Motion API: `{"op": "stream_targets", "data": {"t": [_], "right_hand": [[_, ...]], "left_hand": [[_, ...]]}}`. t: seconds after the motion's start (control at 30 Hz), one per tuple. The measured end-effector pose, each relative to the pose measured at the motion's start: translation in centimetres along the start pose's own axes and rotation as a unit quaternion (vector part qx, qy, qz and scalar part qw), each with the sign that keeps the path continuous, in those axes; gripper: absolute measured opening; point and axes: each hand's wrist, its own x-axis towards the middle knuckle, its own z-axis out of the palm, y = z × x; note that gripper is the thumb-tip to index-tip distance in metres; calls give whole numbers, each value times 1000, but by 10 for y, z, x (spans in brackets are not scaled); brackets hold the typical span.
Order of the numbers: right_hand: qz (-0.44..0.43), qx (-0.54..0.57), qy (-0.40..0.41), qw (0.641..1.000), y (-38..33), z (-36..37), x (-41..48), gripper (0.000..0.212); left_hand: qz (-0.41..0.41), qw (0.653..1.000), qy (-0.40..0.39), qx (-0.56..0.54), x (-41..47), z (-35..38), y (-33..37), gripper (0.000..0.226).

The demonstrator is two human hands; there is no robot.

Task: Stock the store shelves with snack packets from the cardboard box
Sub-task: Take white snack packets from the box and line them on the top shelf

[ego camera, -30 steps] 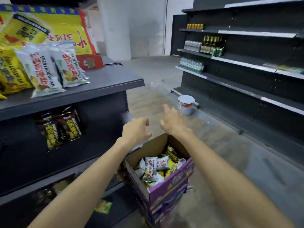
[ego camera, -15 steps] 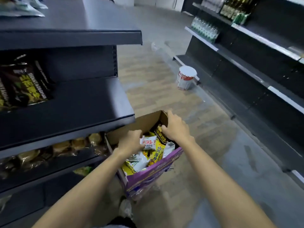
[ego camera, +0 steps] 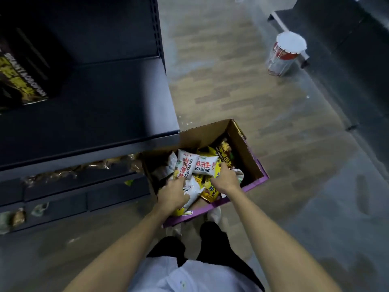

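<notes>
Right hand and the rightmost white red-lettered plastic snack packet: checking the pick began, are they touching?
Touching. Head view: the right hand pinches the rightmost white red-lettered plastic snack packet by its edge.

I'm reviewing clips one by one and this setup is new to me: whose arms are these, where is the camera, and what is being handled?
There is no machine here. A person works bare-handed, and the single camera sits on their head looking down, so both arms reach in from the bottom of the picture. The open cardboard box stands on the floor beside a dark shelf and holds a heap of white, yellow and dark snack packets. Each hand seems to grip a white one: the left hand at the lower end of the left packet, and the right hand pinching the edge of the right packet. A dark packet stands far left on the shelf. A white-lidded can stands on the floor beyond.
</notes>
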Motion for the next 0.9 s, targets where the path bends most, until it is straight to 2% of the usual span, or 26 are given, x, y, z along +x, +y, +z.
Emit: {"op": "stream_targets", "data": {"t": [0.1,0.23,0.47,0.6,0.73,0.8,0.9], "right_hand": [[36,74,-42,996,-6,5,32,42],[82,126,-74,986,-9,18,71,56],[189,229,-103,949,-25,58,125,67],[278,309,-39,909,-38,72,139,53],[302,346,8,888,-43,77,152,39],[294,338,4,894,-38,76,158,33],[237,298,-42,924,-27,78,167,29]], "left_hand": [[-31,1000,3,3,7,1,5,46],[-72,997,-10,3,19,0,8,70],[-134,991,-12,-18,30,14,-3,51],[-140,990,-8,-19,33,15,-4,51],[-147,989,-10,-28,43,13,-3,46],[-144,989,-10,-29,48,13,-4,45],[-139,990,-7,-14,54,15,-5,48]]}}
